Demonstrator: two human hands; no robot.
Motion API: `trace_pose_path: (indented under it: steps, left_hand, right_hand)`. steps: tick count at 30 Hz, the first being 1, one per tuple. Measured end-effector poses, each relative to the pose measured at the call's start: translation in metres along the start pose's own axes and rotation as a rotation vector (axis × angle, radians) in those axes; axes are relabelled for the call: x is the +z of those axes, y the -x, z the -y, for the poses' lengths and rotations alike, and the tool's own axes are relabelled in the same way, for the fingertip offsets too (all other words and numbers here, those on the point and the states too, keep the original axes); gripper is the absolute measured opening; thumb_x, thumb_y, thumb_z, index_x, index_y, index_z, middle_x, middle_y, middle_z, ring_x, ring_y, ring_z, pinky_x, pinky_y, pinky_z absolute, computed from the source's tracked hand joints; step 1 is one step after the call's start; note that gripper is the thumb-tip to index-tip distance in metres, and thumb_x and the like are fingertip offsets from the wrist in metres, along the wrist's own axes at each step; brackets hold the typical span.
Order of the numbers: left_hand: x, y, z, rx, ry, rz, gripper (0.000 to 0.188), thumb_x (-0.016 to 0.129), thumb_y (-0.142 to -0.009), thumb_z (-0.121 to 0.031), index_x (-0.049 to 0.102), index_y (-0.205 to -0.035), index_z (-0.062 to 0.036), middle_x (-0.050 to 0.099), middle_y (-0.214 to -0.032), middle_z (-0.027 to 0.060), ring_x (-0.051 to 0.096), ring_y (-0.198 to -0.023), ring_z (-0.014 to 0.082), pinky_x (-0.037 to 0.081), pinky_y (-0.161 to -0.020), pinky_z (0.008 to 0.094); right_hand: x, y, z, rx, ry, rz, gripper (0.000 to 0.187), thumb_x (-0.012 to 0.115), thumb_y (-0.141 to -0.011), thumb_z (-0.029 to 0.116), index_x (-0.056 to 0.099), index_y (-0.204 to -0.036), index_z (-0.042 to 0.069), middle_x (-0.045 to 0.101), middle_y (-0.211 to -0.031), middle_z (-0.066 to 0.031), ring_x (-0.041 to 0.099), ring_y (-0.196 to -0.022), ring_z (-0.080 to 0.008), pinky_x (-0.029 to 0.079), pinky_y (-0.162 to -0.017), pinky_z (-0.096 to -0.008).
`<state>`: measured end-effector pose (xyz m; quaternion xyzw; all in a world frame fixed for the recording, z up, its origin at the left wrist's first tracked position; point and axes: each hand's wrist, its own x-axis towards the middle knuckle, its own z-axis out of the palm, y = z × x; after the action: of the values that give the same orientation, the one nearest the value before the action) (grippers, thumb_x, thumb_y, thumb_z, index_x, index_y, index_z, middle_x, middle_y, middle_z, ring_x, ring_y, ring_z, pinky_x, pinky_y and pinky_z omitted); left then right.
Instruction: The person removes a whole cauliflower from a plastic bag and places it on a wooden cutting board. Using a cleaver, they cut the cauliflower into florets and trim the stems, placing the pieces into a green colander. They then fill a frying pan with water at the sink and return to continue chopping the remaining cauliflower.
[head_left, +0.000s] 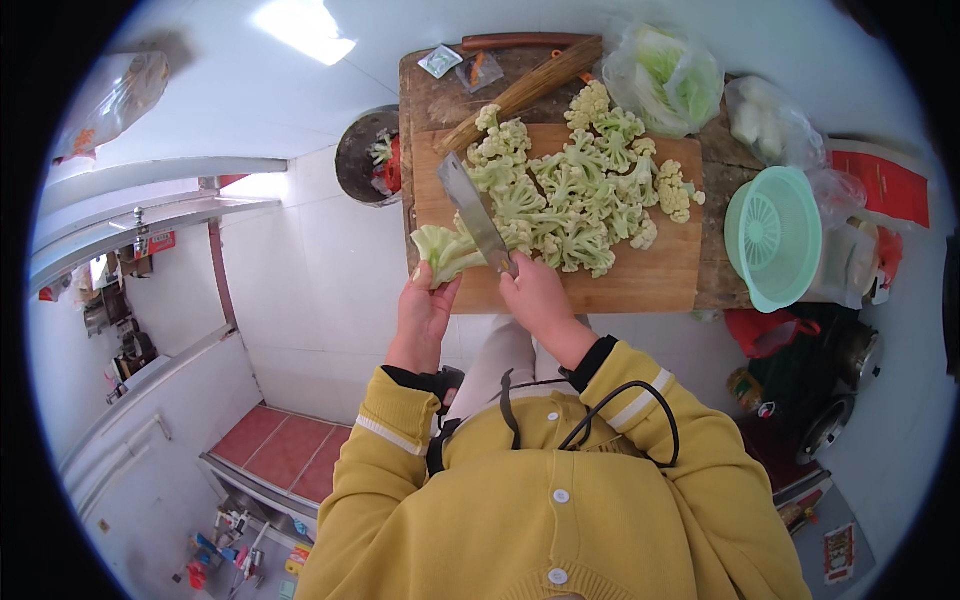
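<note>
My left hand is closed around the stem end of a pale green cauliflower piece at the near left edge of the wooden cutting board. In my right hand is the handle of a cleaver, its wide blade slanting up and left. The blade lies against or just over the held piece; whether it has cut in I cannot tell. Many cut cauliflower florets are heaped across the board to the right of the blade.
A bundle of straw-like sticks lies at the board's far left. Bagged cabbage stands at the back, with a light green plastic colander on the right. A dark bin with scraps sits left of the worn wooden table.
</note>
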<state>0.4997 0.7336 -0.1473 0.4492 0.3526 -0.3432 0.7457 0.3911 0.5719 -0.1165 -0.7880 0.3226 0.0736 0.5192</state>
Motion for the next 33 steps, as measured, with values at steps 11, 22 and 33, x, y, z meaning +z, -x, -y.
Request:
trace_pose_path:
  steps: [11,22,33]
  left_hand:
    - [-0.005,-0.014,0.004,-0.03,0.111,-0.134,0.036,0.045,-0.104,-0.022,0.046,-0.133,-0.0001,0.053,-0.132,0.016,0.056,-0.118,0.0311,0.051,-0.101,0.0453]
    - [-0.016,-0.007,0.006,-0.083,0.164,-0.021,0.039,0.05,-0.102,-0.023,0.045,-0.132,0.0022,0.05,-0.131,0.0175,0.053,-0.121,0.0316,0.05,-0.104,0.0453]
    - [-0.067,-0.015,-0.079,-0.015,0.28,0.053,0.041,0.053,-0.101,-0.026,0.044,-0.132,0.0009,0.049,-0.131,0.0183,0.051,-0.123,0.031,0.049,-0.105,0.046]
  right_hand:
    - [0.029,-0.004,-0.002,-0.025,0.054,-0.024,0.024,0.057,-0.086,0.014,0.06,-0.1,-0.005,0.065,-0.081,-0.0254,0.063,-0.08,-0.044,0.049,-0.072,-0.0506]
    - [0.053,-0.025,-0.03,-0.033,0.295,-0.038,0.017,0.056,-0.087,0.013,0.059,-0.096,-0.001,0.065,-0.081,-0.0242,0.063,-0.078,-0.0435,0.05,-0.071,-0.0515]
    - [0.015,-0.014,-0.004,-0.042,0.048,-0.004,0.026,0.06,-0.087,0.018,0.061,-0.103,-0.002,0.064,-0.077,-0.0233,0.062,-0.075,-0.0425,0.049,-0.067,-0.0487]
